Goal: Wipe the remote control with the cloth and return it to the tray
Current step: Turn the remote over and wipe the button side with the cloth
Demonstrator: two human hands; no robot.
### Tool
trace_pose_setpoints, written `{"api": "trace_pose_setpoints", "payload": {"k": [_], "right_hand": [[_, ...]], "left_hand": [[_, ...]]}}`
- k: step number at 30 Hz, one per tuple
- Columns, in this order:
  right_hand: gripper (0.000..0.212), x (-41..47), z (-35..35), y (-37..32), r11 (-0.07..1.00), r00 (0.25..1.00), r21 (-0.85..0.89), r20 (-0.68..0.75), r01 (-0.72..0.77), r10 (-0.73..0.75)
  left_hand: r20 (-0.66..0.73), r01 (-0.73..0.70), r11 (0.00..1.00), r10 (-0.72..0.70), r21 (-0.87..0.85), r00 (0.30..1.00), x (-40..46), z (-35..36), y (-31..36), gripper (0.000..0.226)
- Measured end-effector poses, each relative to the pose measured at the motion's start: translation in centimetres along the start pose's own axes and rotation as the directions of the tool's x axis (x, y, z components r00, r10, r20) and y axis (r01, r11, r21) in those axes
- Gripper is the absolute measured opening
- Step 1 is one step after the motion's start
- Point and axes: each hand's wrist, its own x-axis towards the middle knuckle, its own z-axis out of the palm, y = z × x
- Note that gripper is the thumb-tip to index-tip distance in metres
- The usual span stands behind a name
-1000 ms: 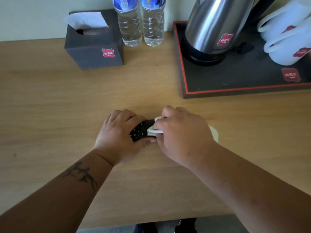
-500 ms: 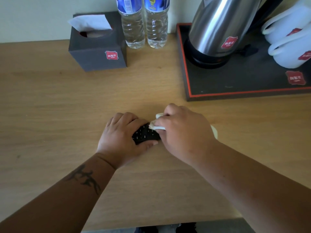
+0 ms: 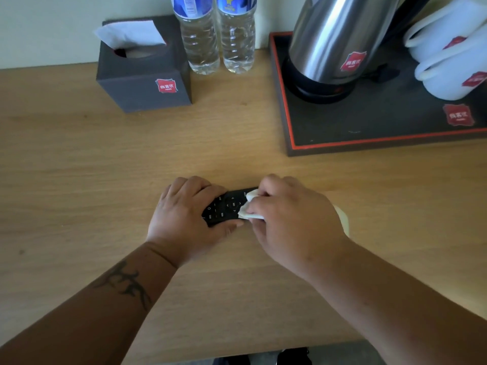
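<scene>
At table centre, flat on the wood: remote control (image 3: 228, 206), long axis left to right. Left hand (image 3: 184, 219) clamped round its left end; right hand (image 3: 295, 222) pinching cloth (image 3: 249, 208) against its right end. Tray (image 3: 329, 143) well beyond, nearer the right hand's grip.

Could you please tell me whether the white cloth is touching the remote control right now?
Touching. The head view shows the cloth, bunched in the right hand, pressed onto the remote control.
</scene>
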Motion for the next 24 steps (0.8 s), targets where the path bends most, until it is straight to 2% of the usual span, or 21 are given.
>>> {"api": "trace_pose_setpoints", "payload": {"k": [3, 7, 9, 13, 15, 17, 20, 24], "right_hand": [[0.010, -1.4, -0.3, 2.5, 0.999, 0.999, 0.028, -0.013, -0.042, 0.042], [0.011, -3.5, -2.1, 7.7, 0.969, 0.969, -0.017, -0.030, -0.246, 0.246], [0.012, -3.7, -2.7, 8.2, 0.961, 0.959, 0.022, -0.049, -0.277, 0.278], [0.011, -1.6, -1.6, 3.7, 0.982, 0.980, 0.143, -0.137, -0.125, 0.145], [0.009, -0.8, 0.0, 1.9, 0.992, 0.991, 0.122, -0.128, -0.022, 0.038], [0.007, -0.9, 0.9, 2.1, 0.996, 0.993, 0.092, -0.121, -0.002, 0.013], [0.011, -2.1, 0.6, 3.8, 0.984, 0.984, 0.145, -0.132, -0.101, 0.121], [0.011, -2.7, -0.9, 5.8, 0.937, 0.947, 0.169, -0.050, -0.306, 0.318]], "left_hand": [[0.022, -0.004, 1.000, 0.004, -0.002, 1.000, -0.1, -0.1, 0.0, 0.060], [0.044, 0.009, 1.000, -0.008, -0.007, 0.999, 0.0, -0.3, 0.1, 0.060], [0.041, 0.010, 1.000, -0.009, -0.006, 0.999, -0.1, -0.3, 0.0, 0.060], [0.024, 0.022, 1.000, -0.023, 0.012, 0.999, -0.1, -0.1, 0.2, 0.060], [0.005, 0.022, 1.000, -0.022, 0.017, 1.000, -0.2, 0.0, 0.1, 0.061], [0.001, 0.020, 1.000, -0.020, 0.012, 1.000, -0.2, 0.1, 0.1, 0.061], [0.011, 0.015, 1.000, -0.015, 0.009, 1.000, -0.1, 0.1, 0.0, 0.062], [0.028, 0.006, 1.000, -0.006, 0.003, 1.000, -0.1, 0.0, -0.1, 0.060]]}}
